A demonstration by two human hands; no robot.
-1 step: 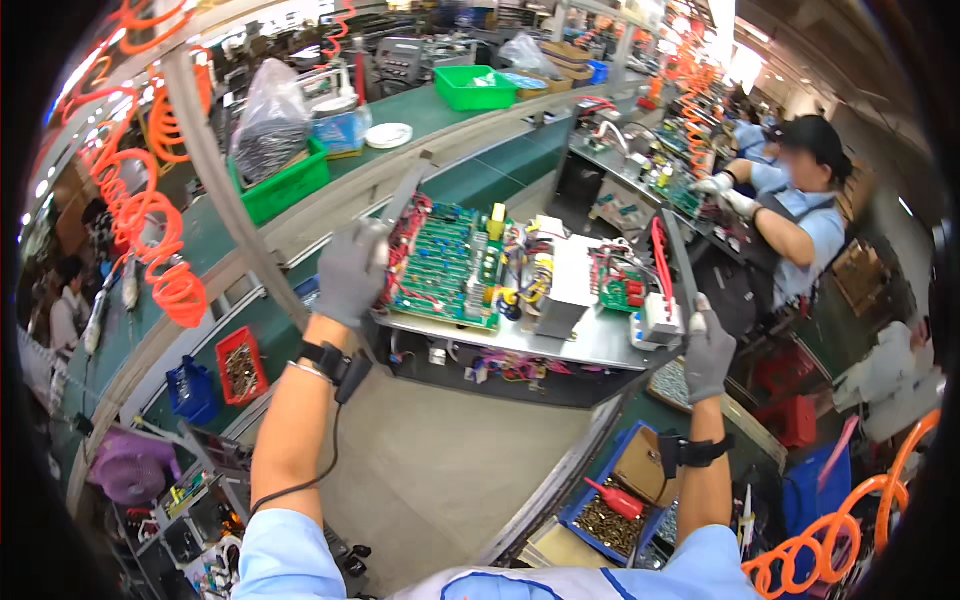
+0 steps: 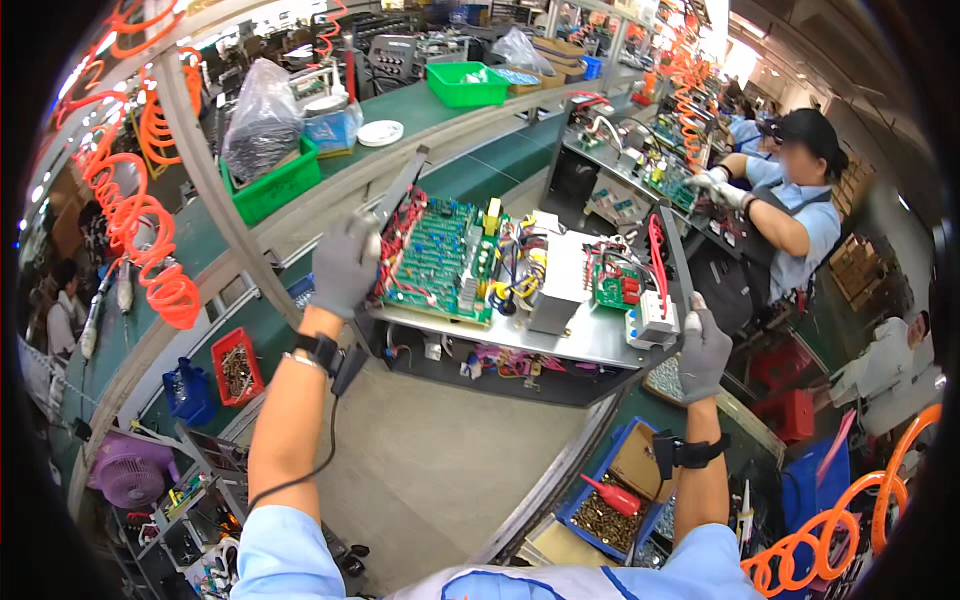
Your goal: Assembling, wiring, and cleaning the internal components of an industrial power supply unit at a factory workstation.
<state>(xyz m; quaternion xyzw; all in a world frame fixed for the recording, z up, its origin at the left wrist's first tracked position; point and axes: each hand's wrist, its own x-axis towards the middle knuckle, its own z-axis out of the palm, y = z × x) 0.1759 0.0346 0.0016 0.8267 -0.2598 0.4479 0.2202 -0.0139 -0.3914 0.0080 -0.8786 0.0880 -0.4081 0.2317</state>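
An open metal chassis point(image 2: 600, 348) lies tilted in front of me, its dark front side hung with coloured wires. On its top sit a green circuit board point(image 2: 432, 258), a white-and-grey block point(image 2: 570, 283), a smaller green board point(image 2: 612, 280) and a white terminal block point(image 2: 652, 320) with red wires. My left hand point(image 2: 347, 266), in a grey glove, is closed on the chassis's left upright side; its fingertips are partly blurred. At the right upright side my gloved right hand point(image 2: 704, 355) is closed too, its thumb uppermost and the other fingers largely hidden.
A co-worker point(image 2: 800, 205) in white gloves handles another chassis at the right. Orange coiled hoses point(image 2: 150, 250) hang at the left beside a metal post point(image 2: 215, 170). Red point(image 2: 237, 368) and blue point(image 2: 188, 390) bins stand left; a blue screw tray point(image 2: 605, 510) sits by my right forearm.
The whole view has shifted slightly. Both hands keep their hold on the chassis, which stays nearly in place. At the far right, a person in white has moved.
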